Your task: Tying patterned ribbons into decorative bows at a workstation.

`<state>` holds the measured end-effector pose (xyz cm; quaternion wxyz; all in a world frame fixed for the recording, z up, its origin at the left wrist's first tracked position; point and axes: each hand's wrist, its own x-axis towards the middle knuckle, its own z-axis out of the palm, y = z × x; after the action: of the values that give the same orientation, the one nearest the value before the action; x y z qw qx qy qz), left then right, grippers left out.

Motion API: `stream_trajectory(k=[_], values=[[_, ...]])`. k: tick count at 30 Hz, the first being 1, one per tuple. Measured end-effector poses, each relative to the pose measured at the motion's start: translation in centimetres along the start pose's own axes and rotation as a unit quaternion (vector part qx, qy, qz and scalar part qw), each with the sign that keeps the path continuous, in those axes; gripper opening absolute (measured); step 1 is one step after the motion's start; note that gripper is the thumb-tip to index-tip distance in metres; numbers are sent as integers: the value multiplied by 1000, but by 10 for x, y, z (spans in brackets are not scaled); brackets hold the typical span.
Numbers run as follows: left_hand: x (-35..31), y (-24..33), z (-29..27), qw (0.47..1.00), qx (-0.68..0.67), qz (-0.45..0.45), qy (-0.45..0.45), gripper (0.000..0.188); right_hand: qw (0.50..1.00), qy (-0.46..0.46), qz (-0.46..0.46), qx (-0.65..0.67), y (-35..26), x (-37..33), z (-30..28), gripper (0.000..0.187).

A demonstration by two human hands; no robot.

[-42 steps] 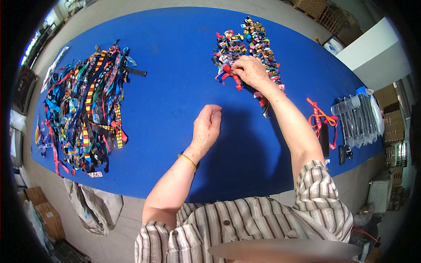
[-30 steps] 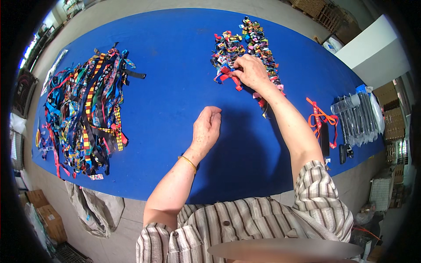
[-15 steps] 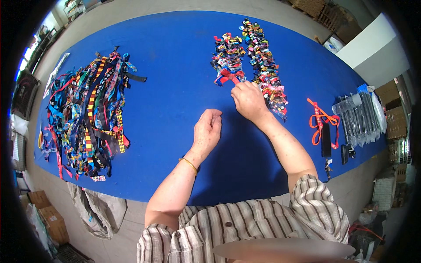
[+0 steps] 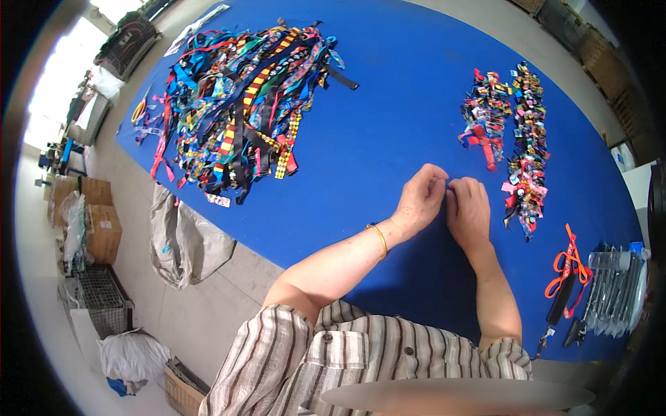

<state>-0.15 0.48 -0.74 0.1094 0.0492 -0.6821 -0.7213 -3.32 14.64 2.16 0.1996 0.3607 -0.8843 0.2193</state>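
Note:
My left hand (image 4: 422,200) and my right hand (image 4: 469,210) are side by side over the table, fingers curled and fingertips nearly meeting. Nothing shows in either. Beyond my right hand lies a short row of folded, patterned straps (image 4: 488,104), with a red folded strap (image 4: 485,144) at its near end. A longer row of folded straps (image 4: 528,152) runs to the right of it. Far to the left is a big loose heap of long printed straps (image 4: 243,111), many colours tangled together.
All this is on a blue-covered table (image 4: 395,90). At its right edge are an orange strap (image 4: 570,260), a black strip-shaped item (image 4: 560,301) and a stack of clear-wrapped dark pieces (image 4: 614,288). A grey sack (image 4: 187,243) hangs by the left edge; cardboard boxes (image 4: 100,215) stand beyond.
My right hand has let go of the red folded strap and drawn back toward me. My hands have come together. The whole view has swung left.

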Motion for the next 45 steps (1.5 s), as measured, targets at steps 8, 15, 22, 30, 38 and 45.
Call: stream_trajectory(k=[8, 15, 22, 30, 38, 45], values=[[0, 10, -3, 999, 50, -16, -9, 11, 999, 33, 12, 41, 7, -3, 4, 18], [9, -2, -19, 998, 10, -44, 37, 10, 997, 23, 21, 67, 10, -6, 5, 20], [38, -6, -99, 972, 173, 25, 157, 7, 996, 25, 33, 82, 10, -8, 1, 21], [34, 34, -227, 836, 418, 137, 328, 10, 995, 29, 31, 91, 12, -8, 0, 23], [44, 72, -316, 705, 605, 139, 344, 24, 994, 34, 47, 95, 13, -11, 1, 21], [59, 76, -362, 667, 669, -17, 327, 39, 993, 29, 45, 110, 13, -10, -1, 19]])
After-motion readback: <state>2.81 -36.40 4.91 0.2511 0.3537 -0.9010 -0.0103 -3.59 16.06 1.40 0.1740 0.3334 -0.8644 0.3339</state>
